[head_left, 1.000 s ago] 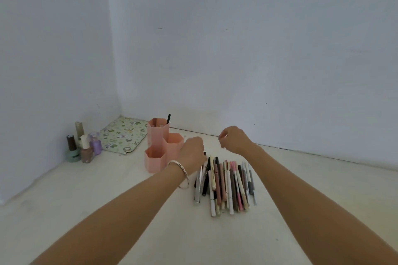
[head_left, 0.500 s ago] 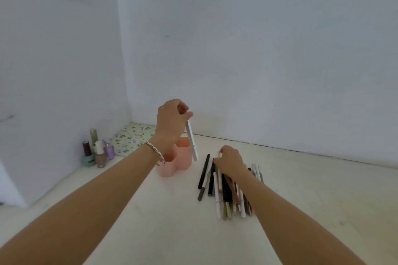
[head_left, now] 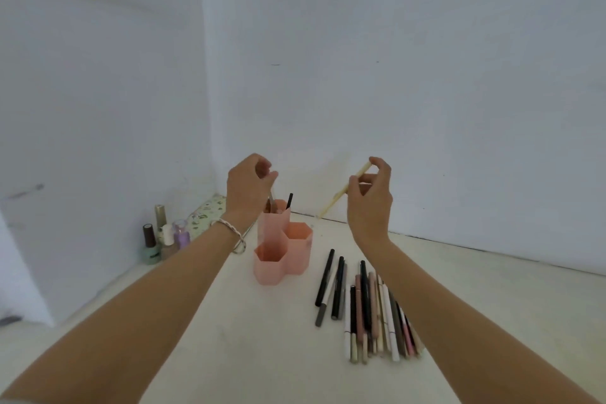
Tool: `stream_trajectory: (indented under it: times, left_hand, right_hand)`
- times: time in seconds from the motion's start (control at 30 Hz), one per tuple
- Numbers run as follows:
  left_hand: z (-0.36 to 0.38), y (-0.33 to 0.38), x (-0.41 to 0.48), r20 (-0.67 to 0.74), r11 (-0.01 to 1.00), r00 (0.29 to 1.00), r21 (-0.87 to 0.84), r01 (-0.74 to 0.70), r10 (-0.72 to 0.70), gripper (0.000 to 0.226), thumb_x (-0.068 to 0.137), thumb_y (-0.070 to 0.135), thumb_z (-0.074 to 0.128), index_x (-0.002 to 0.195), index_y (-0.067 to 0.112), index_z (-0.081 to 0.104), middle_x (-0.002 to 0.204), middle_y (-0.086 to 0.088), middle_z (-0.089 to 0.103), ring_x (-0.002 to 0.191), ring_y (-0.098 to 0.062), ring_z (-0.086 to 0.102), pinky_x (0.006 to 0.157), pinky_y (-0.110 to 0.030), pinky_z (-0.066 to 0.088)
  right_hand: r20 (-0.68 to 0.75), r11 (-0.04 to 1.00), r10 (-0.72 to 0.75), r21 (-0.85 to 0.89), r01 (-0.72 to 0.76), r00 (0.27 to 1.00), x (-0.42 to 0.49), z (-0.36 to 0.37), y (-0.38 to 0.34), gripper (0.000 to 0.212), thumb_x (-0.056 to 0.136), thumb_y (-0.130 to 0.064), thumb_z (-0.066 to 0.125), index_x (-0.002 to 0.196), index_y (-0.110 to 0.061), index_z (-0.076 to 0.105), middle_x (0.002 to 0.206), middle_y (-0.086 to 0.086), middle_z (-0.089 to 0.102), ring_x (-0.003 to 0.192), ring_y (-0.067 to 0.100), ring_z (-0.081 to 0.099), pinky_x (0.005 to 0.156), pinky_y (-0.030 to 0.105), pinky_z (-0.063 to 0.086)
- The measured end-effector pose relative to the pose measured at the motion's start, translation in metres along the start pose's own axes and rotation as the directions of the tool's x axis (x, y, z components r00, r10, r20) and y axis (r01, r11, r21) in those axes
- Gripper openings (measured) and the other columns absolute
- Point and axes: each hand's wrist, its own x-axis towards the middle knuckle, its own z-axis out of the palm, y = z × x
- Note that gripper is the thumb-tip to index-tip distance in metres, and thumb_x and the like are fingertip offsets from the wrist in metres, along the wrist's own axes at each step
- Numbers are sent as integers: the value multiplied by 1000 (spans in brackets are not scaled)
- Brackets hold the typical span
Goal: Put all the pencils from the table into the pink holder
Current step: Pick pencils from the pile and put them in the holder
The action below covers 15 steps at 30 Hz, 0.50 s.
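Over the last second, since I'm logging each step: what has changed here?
The left hand lifted a white pencil and now lowers it into the tallest cell of the pink holder. The right hand picked a cream pencil off the pile and raised it. Holder, pile and bottles stayed put.

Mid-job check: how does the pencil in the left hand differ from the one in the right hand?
The left-hand pencil stands nearly upright, its lower end in the tall rear cell of the pink holder; the right-hand pencil slants in the air right of the holder. The left hand hides most of the left-hand pencil; the right-hand pencil, cream, shows nearly whole past the right hand. Both are pinched near the top, off the table.
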Motion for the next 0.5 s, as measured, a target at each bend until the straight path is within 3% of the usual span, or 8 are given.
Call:
stream_trajectory:
  times: [0.1, 0.2, 0.3, 0.37, 0.43, 0.5]
  left_hand:
    - [-6, 0, -6, -99, 997, 993, -39, 68, -72, 17, 89, 26, 59, 102, 17, 64, 86, 11, 66, 78, -3, 61, 74, -20, 49]
    - [-21, 12, -8, -189, 958, 949, -190, 215, -250, 21, 86, 14, 46, 101, 20, 60, 81, 10, 64, 68, -4, 58, 63, -22, 46]
    - [-29, 19, -18, -108, 920, 941, -270, 284, -322, 24, 86, 10, 43, 101, 19, 59, 90, 1, 65, 74, -14, 61, 66, -31, 49]
    - [-29, 24, -27, -52, 917, 944, -262, 301, -325, 23, 86, 9, 44, 100, 19, 59, 87, 1, 66, 71, -13, 62, 60, -27, 49]
    - [-26, 29, -34, -5, 923, 948, -232, 308, -317, 22, 87, 8, 46, 99, 19, 60, 83, 3, 65, 63, -7, 63, 54, -19, 48]
    - [-18, 31, -40, 48, 921, 945, -213, 326, -324, 20, 86, 5, 49, 97, 17, 61, 83, 0, 66, 59, -5, 66, 58, -21, 53]
  right_hand:
    - [15, 993, -107, 49, 106, 994, -3, 26, -13, 34, 97, -18, 50, 123, -35, 37, 86, -9, 60, 73, 2, 62, 57, 15, 50]
    - [85, 978, -208, -3, 209, 974, -7, 50, -20, 33, 97, -19, 50, 121, -35, 35, 84, -11, 61, 76, 2, 61, 66, 14, 49]
    - [215, 956, -229, -137, 261, 950, -11, 65, -13, 32, 98, -18, 48, 125, -31, 36, 89, -2, 62, 82, 13, 61, 73, 27, 52]
    - [299, 935, -205, -223, 277, 932, -14, 68, -4, 30, 98, -16, 47, 124, -28, 39, 90, 1, 62, 83, 16, 59, 73, 32, 52]
    - [386, 886, -213, -312, 344, 898, -17, 68, 6, 25, 97, -13, 47, 120, -21, 52, 96, 1, 65, 95, 20, 58, 82, 33, 48]
    - [449, 799, -240, -411, 438, 860, -19, 65, 12, 26, 96, -13, 49, 115, -17, 65, 111, 1, 67, 110, 22, 54, 95, 32, 41]
